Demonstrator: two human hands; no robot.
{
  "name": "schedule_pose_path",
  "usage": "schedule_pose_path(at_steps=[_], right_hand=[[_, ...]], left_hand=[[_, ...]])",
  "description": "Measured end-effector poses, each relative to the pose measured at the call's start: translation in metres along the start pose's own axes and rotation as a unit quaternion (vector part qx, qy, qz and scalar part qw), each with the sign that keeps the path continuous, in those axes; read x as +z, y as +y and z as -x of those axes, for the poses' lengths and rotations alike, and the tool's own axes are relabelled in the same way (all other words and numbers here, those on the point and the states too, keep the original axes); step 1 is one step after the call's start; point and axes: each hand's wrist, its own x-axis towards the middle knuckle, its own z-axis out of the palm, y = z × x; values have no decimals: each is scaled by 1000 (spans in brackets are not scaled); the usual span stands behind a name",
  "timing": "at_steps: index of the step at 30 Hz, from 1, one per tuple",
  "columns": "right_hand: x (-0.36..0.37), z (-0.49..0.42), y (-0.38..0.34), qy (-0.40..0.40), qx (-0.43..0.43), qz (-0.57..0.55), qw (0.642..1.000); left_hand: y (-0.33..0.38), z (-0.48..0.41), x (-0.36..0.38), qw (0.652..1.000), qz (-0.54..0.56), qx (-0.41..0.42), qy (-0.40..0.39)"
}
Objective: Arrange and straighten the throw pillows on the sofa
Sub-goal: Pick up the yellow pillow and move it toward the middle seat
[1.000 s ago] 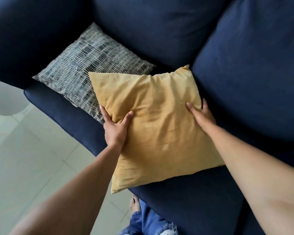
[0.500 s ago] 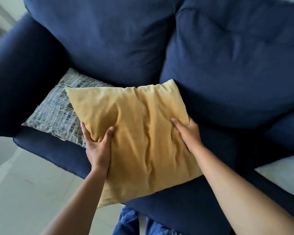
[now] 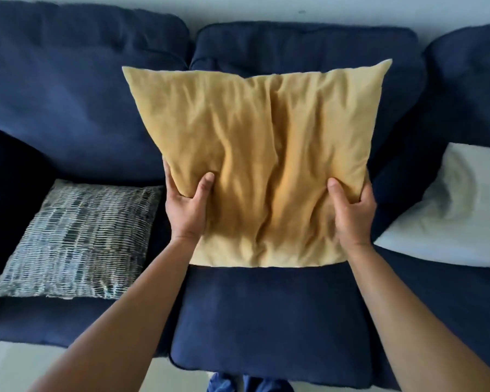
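Hands on a mustard pillow [image 3: 255,154], held upright in front of the middle back cushion [image 3: 306,46] of a navy sofa [image 3: 255,312]. Left hand [image 3: 186,206] and right hand [image 3: 352,212] each form a grip clamped on a lower side edge, thumbs pressed into the front face and the other fingers hidden behind. The pillow's bottom edge hangs level over the middle seat; whether it touches the seat cannot be told from this angle.

Likely step, as a judgement: setting the pillow square against the backrest. Risks from here: (a) released while leaning forward, the limp, under-filled pillow may slump or tip face-down onto the seat; (b) uneven pull from one hand would leave it crooked; (c) deep thumb dents and long vertical creases may persist unless the filling is shaken or patted out.

Materials and shapes: the pillow cover is a soft matte weave, square, with pointed upper corners and heavy rumpling. A patterned pillow [image 3: 77,241], grey and cream in broken woven stripes, lies flat on the left seat near the dark armrest [image 3: 3,193], not yet stood up. A white pillow [image 3: 453,210], smooth and dented, lies on the right seat. Sofa cushions are plump, piped at the seams, in a coarse dark-blue cloth
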Motion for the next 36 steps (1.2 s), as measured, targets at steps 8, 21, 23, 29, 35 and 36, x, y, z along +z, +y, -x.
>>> schedule_pose_path(at_steps=[8, 21, 23, 29, 35, 36], right_hand=[[-32, -38, 53, -61, 123, 255, 957], [10, -23, 24, 84, -14, 287, 954], [30, -12, 4, 91, -89, 280, 951], [121, 37, -31, -37, -187, 273, 943], [231, 114, -31, -157, -130, 303, 931], [252, 131, -30, -174, -113, 303, 930]], left_hand=[[-40, -20, 56, 969, -123, -79, -198], [-29, -19, 41, 966, -192, -71, -155], [-25, -20, 27, 966, -197, -72, -154], [-23, -29, -47, 961, -239, -72, -117], [-38, -53, -178, 956, -266, -99, -75], [-44, -56, -205, 953, -274, -106, -75]])
